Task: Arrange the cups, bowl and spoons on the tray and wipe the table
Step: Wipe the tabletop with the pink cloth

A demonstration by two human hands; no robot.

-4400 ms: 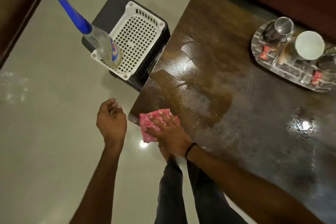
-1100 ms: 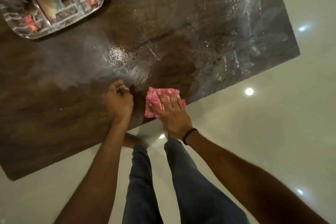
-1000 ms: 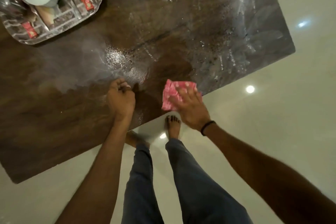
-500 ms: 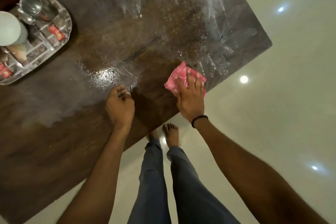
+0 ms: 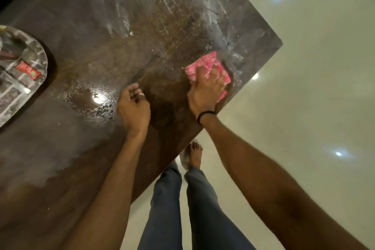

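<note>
My right hand [image 5: 207,89] presses flat on a folded pink cloth [image 5: 205,63] near the right edge of the dark wooden table [image 5: 125,32]. The cloth lies on a wet, streaked patch. My left hand [image 5: 133,107] hovers or rests over the table with its fingers loosely curled and nothing in it. At the far left edge the patterned silver tray [image 5: 30,79] shows only in part, with a red packet [image 5: 28,70] on it. The cups, bowl and spoons are out of view.
A puddle [image 5: 89,97] reflecting a ceiling light lies left of my left hand. The table's corner [image 5: 281,42] points right over the pale glossy floor [image 5: 316,87]. My legs and bare feet [image 5: 194,154] stand by the near table edge.
My right hand has slid the pink cloth further right and away along the table edge. The view has shifted, so the tray has moved mostly out of frame. My left hand stays put.
</note>
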